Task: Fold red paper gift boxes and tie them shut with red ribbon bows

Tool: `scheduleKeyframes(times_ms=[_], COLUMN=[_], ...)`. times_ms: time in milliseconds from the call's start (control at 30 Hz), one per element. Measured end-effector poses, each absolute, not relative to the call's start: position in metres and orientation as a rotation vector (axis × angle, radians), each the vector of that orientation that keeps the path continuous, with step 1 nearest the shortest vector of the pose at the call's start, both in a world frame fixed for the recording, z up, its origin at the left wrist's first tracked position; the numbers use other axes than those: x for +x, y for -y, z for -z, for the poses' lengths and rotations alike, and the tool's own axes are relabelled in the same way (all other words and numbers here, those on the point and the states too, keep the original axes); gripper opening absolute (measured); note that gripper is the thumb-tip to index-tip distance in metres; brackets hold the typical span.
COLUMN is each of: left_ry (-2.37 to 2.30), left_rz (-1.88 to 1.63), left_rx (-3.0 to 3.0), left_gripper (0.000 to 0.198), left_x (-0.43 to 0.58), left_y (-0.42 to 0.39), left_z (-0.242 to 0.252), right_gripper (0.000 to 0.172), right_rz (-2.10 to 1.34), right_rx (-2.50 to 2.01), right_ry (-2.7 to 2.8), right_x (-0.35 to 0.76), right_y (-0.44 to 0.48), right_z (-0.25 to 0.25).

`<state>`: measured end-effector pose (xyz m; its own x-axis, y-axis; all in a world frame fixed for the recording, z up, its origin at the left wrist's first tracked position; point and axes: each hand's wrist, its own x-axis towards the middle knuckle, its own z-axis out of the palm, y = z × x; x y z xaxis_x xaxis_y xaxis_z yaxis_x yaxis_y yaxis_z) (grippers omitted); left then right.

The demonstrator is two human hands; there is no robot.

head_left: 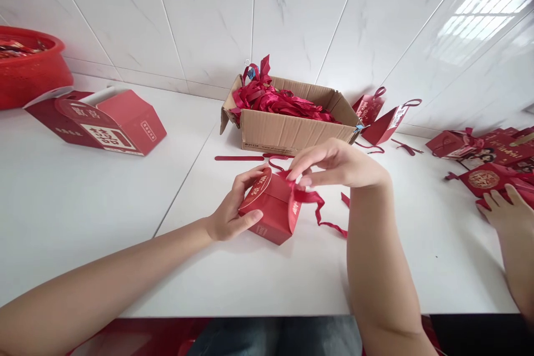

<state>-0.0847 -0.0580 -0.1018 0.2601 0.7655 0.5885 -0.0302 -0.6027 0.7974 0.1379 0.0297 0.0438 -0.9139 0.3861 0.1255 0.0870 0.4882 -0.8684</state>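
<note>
A red gift box (269,206) with gold print rests on the white table in front of me. My left hand (234,208) is wrapped round its left side, the thumb on the near face and the fingers over the far edge. At the box's upper right, my right hand (334,166) pinches a red ribbon (311,198) between thumb and fingers, wrist bent high. One ribbon end trails right across the table, and a small loop shows behind the box. Exactly how the ribbon passes through the box is hidden by my fingers.
Behind stands a cardboard carton (287,128) full of red ribbons. Two opened red boxes (120,122) lie left, near a red basin (33,75). Finished-looking red boxes (386,122) stand right of the carton. At far right, another person's hand (511,211) touches more red boxes.
</note>
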Motion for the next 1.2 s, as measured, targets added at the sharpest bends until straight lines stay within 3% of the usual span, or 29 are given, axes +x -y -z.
scheduleKeyframes(times_ms=[167, 300, 433, 600, 1200], left_ry=[-0.636, -0.716, -0.989, -0.987, -0.87], left_rz=[-1.406, -1.418, -1.469, -1.485, -1.463], left_rx=[1.782, 1.613, 1.445, 1.37, 1.376], left_gripper=[0.047, 0.025, 0.03, 0.028, 0.029], left_x=[-0.082, -0.077, -0.074, -0.075, -0.074], left_y=[0.061, 0.07, 0.077, 0.078, 0.08], left_z=[0.099, 0.09, 0.088, 0.091, 0.084], right_gripper=[0.014, 0.014, 0.008, 0.021, 0.024], right_rz=[-0.893, -0.746, -1.022, -1.511, -1.434], right_rx=[-0.184, -0.102, -0.348, -0.708, -0.972], right_ry=[1.786, 1.565, 1.77, 2.063, 2.174], right_x=[0.166, 0.18, 0.16, 0.111, 0.088], right_y=[-0.031, -0.028, -0.011, 0.008, 0.003], right_z=[-0.051, -0.062, -0.067, -0.055, -0.035])
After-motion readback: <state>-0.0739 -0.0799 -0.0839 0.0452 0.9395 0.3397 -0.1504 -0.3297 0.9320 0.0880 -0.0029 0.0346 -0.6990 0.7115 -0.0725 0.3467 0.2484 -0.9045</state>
